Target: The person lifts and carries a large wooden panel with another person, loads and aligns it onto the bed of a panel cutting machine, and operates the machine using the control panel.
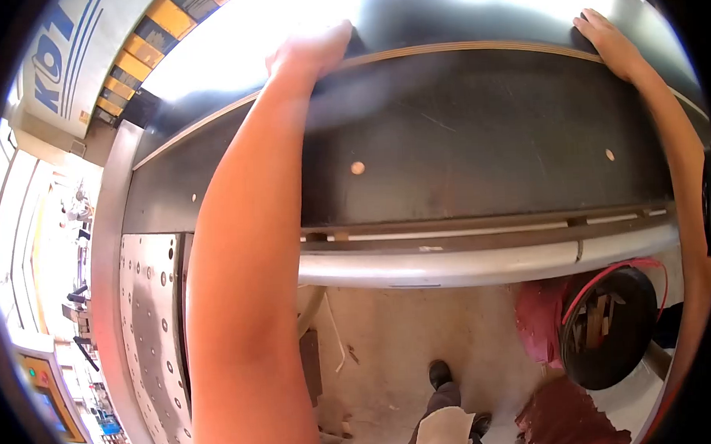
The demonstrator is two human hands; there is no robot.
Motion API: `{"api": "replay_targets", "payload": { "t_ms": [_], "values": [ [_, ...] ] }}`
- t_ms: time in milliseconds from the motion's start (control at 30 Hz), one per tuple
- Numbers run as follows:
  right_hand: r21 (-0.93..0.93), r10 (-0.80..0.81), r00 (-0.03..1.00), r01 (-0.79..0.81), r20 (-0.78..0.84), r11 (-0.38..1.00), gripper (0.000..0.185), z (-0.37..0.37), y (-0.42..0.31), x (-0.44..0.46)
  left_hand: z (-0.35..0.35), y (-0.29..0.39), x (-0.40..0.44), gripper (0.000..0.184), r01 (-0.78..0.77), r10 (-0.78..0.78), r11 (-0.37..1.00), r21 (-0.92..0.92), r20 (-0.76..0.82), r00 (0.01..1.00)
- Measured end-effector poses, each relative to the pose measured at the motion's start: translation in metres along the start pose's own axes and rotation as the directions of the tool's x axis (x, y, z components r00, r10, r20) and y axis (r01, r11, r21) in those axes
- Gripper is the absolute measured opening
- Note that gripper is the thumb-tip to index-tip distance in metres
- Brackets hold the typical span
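A broad dark sheet [458, 24] with a pale layered edge lies on a dark, flat machine bed [447, 140]. My left hand [314, 50] rests at the sheet's near edge. Glare washes out its fingers, so their pose is unclear. Farther right, my right hand [606, 45] lies over the same edge with its fingers stretched onto the sheet's top. Strong white reflections cover much of the sheet's far side.
A silver rail [443, 266] runs along the bed's front. Below right stands a black round bin [610, 327] holding scraps, with reddish cloth [570, 414] on the floor. A perforated metal plate [151, 307] and a control panel [48, 393] are at left.
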State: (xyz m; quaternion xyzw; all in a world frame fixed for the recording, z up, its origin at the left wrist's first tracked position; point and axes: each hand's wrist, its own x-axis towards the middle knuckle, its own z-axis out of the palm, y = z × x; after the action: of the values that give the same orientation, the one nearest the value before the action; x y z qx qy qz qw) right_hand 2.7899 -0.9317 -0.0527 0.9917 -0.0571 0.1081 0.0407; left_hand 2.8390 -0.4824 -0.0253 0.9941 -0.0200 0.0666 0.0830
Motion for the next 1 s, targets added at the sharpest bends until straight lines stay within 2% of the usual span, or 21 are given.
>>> {"api": "replay_targets", "payload": {
  "t_ms": [100, 200, 300, 333, 400, 500, 533, 667, 733, 767, 833, 867, 900, 933, 967, 1000],
  "values": [
    [-0.213, -0.111, 0.989, 0.129, 0.097, 0.969, 0.054, 0.002, -0.002, 0.022, 0.001, -0.005, 0.017, 0.066, -0.008, 0.007, 1.000, -0.021, -0.018, 1.000],
    [-0.027, -0.039, 0.999, 0.039, 0.026, 0.999, 0.057, 0.008, -0.010, 0.038, 0.004, -0.011, 0.033, 0.066, -0.033, 0.033, 0.998, -0.047, -0.011, 0.999],
    [0.079, 0.020, 1.000, -0.018, -0.021, 0.997, 0.055, 0.014, -0.009, 0.053, 0.006, -0.010, 0.044, 0.064, -0.083, 0.083, 0.991, -0.102, -0.001, 0.997],
    [-0.011, -0.028, 1.000, 0.028, 0.002, 1.000, 0.054, 0.015, -0.009, 0.058, 0.005, -0.008, 0.048, 0.064, -0.102, 0.103, 0.987, -0.127, -0.002, 0.995],
    [-0.189, -0.113, 0.992, 0.122, 0.056, 0.974, 0.052, 0.014, -0.006, 0.066, 0.002, -0.006, 0.055, 0.062, -0.155, 0.156, 0.987, -0.035, 0.016, 0.988],
    [-0.190, -0.124, 0.992, 0.127, 0.027, 0.973, 0.048, 0.017, -0.008, 0.076, 0.010, -0.011, 0.072, 0.060, -0.154, 0.155, 0.984, -0.093, 0.014, 0.988],
    [-0.189, -0.133, 0.991, 0.134, 0.018, 0.973, 0.046, 0.019, -0.009, 0.077, 0.012, -0.011, 0.079, 0.060, -0.116, 0.124, 0.976, -0.182, 0.033, 0.992],
    [-0.177, -0.146, 0.989, 0.138, -0.034, 0.975, 0.042, 0.019, -0.008, 0.069, 0.014, -0.015, 0.082, 0.065, -0.258, 0.258, 0.965, -0.046, -0.017, 0.966],
    [-0.189, -0.198, 0.980, 0.188, -0.032, 0.964, 0.041, 0.026, 0.003, 0.077, 0.022, -0.017, 0.091, 0.069, -0.089, 0.082, 0.950, -0.300, -0.037, 0.996],
    [-0.217, -0.211, 0.977, 0.199, -0.036, 0.956, 0.041, 0.027, 0.008, 0.079, 0.023, -0.015, 0.087, 0.065, -0.057, 0.031, 0.947, -0.316, -0.085, 0.996],
    [-0.270, -0.246, 0.968, 0.225, -0.043, 0.936, 0.040, 0.033, 0.013, 0.080, 0.014, -0.014, 0.082, 0.057, -0.058, 0.036, 0.948, -0.313, -0.073, 0.997],
    [-0.148, -0.187, 0.969, 0.163, -0.164, 0.975, 0.038, 0.045, 0.018, 0.082, 0.021, -0.017, 0.085, 0.053, -0.110, 0.053, 0.939, -0.325, -0.181, 0.982],
    [-0.201, -0.217, 0.969, 0.191, -0.117, 0.961, 0.038, 0.046, 0.011, 0.084, 0.022, -0.017, 0.083, 0.050, -0.167, 0.070, 0.929, -0.331, -0.286, 0.956],
    [-0.257, -0.239, 0.969, 0.215, -0.066, 0.942, 0.037, 0.043, 0.008, 0.081, 0.020, -0.015, 0.080, 0.048, -0.083, 0.005, 0.926, -0.369, -0.206, 0.978],
    [-0.321, -0.249, 0.968, 0.230, -0.017, 0.919, 0.037, 0.034, 0.009, 0.074, 0.018, -0.011, 0.074, 0.048, -0.111, 0.030, 0.938, -0.329, -0.241, 0.970],
    [-0.260, -0.173, 0.985, 0.160, -0.027, 0.952, 0.040, 0.021, 0.000, 0.068, 0.020, -0.011, 0.071, 0.047, -0.142, 0.056, 0.948, -0.285, -0.289, 0.956]
  ]
}}
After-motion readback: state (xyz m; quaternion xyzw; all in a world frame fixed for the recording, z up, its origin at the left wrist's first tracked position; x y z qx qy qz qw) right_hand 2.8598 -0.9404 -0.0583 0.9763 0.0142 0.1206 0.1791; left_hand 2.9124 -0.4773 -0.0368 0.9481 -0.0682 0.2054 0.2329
